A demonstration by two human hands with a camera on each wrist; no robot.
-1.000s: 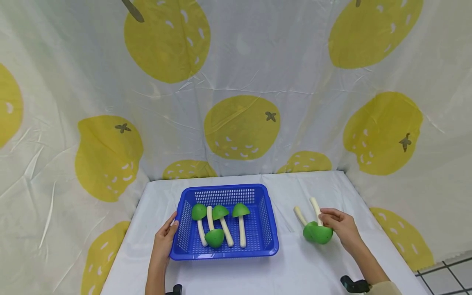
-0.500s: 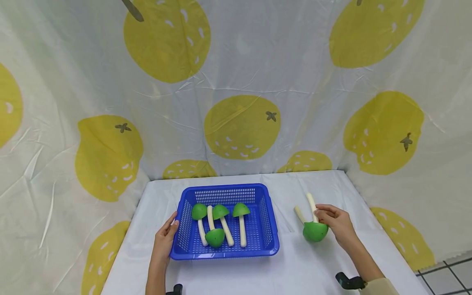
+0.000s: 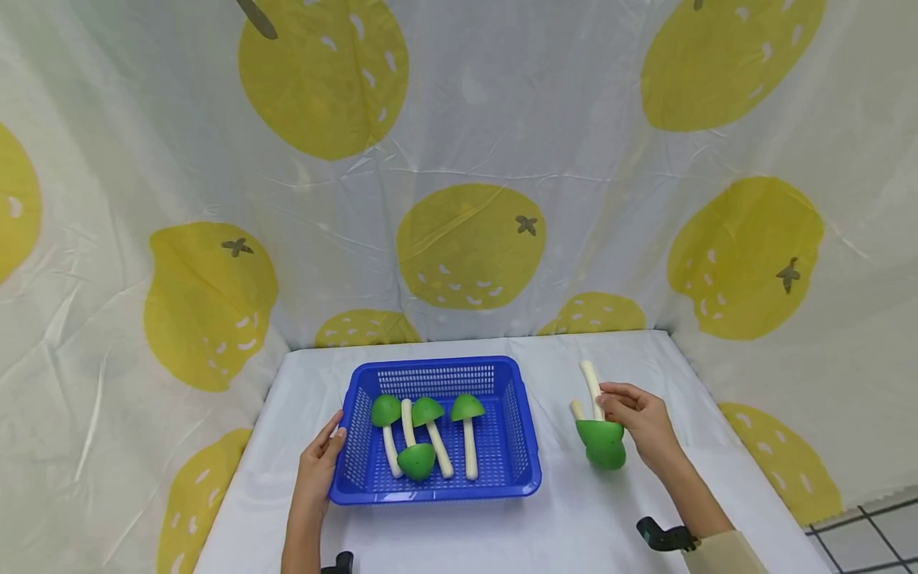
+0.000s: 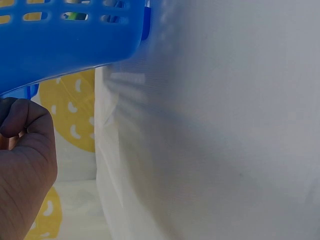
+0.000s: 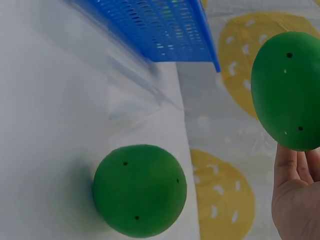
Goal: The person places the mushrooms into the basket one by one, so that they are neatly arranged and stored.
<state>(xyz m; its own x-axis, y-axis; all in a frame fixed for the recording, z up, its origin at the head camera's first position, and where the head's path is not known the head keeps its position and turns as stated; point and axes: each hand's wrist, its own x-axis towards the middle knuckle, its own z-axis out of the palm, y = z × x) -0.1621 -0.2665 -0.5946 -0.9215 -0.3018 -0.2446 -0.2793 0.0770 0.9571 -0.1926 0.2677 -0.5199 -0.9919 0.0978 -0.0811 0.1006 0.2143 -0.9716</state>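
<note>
My right hand (image 3: pixel 641 422) pinches the white stem of a green-capped toy mushroom (image 3: pixel 601 431), held with its cap down. In the right wrist view that cap (image 5: pixel 287 92) hangs above the table, and the hand (image 5: pixel 296 200) shows behind it. A second toy mushroom (image 3: pixel 606 458) lies on the table, partly hidden by the held one. My left hand (image 3: pixel 315 462) grips the left rim of a blue plastic basket (image 3: pixel 436 498). Inside the basket lie several toy mushrooms (image 3: pixel 469 446), one with its cap toward me. The left wrist view shows curled fingers (image 4: pixel 25 117) below the basket's rim.
White cloth covers the table (image 3: pixel 502 542). A lemon-print curtain (image 3: pixel 466 247) stands behind it and on both sides. Tiled floor (image 3: pixel 875 534) shows at the lower right. The basket's right wall (image 3: pixel 529 430) lies between its mushrooms and the right hand.
My right hand has moved left and slightly upward with the held mushroom, uncovering more of the other cap. The left hand and basket stay in place.
</note>
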